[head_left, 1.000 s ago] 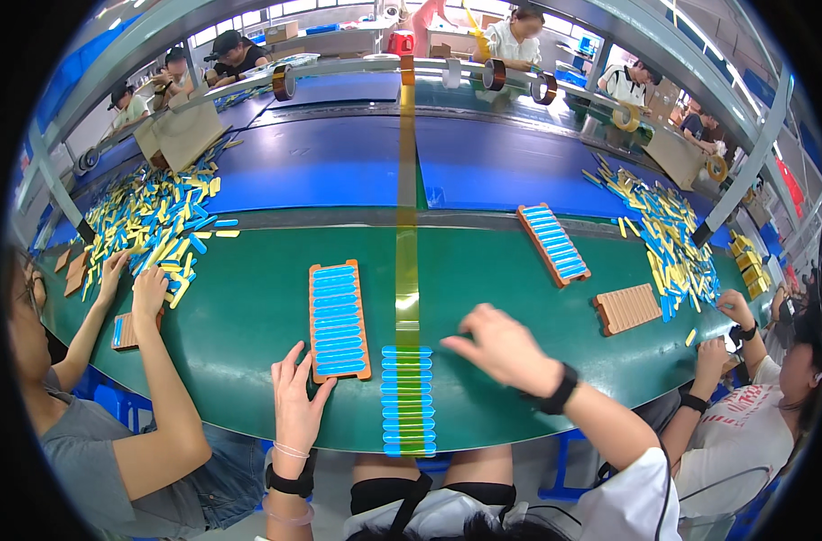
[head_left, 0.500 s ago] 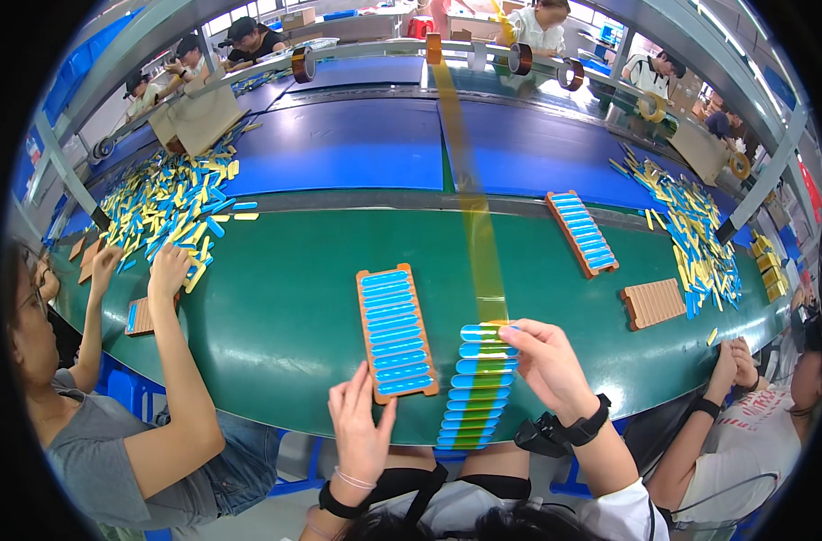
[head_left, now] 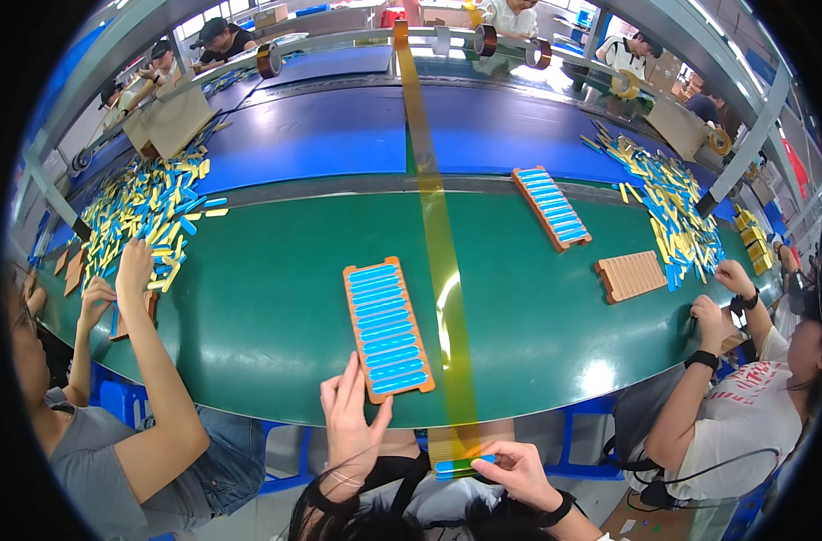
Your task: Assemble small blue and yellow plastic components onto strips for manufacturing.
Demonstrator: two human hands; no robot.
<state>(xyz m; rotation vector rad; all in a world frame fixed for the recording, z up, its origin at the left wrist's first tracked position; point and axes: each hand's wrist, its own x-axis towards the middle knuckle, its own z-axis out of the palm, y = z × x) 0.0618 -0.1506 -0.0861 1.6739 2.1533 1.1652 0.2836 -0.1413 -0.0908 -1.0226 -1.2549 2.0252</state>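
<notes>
An orange grooved tray (head_left: 402, 393) lies on the green table in front of me, a row of blue strips (head_left: 385, 316) set across it. My left hand (head_left: 349, 433) grips its near left corner, fingers along the side and thumb at the near end. A long band of clear amber tape (head_left: 449, 316) runs from the overhead bar down past the table's front edge. Below that edge, my right hand (head_left: 521, 473) pinches the right end of a blue strip (head_left: 447, 470) stuck to the tape. Whatever hangs beneath is mostly hidden.
Heaps of loose blue and yellow strips (head_left: 149, 216) lie at left and right. On the right stand another filled tray (head_left: 573, 243) and a bare grooved tray (head_left: 632, 276). Tape rolls (head_left: 486, 41) hang on the bar. Co-workers sit close on both sides.
My right hand has moved down and toward me, drawing the taped row of blue strips below the table edge and more tape after it. My left hand stays at the tray.
</notes>
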